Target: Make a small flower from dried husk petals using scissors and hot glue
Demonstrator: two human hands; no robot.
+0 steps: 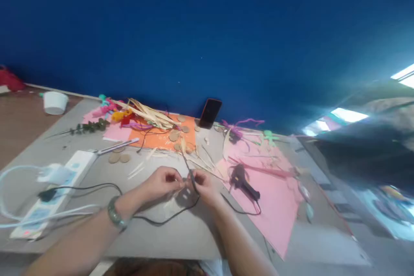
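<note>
My right hand is closed around a thin dark stem that slants up and away. At the stem's far end is a pale, straw-coloured tip. Close beside it, my left hand has its thumb and fingers pinched together, almost touching the right fingertips. Whatever lies between the left fingers is too small and blurred to name. A black cord runs across the table beneath both hands. To the right of my right hand, a black glue gun lies on pink paper.
A white power strip with plugs and cables lies at left. Behind the hands are orange paper, pale dry strips, wooden discs, a green leafy sprig and a phone leaning on the blue wall. A white cup stands far left.
</note>
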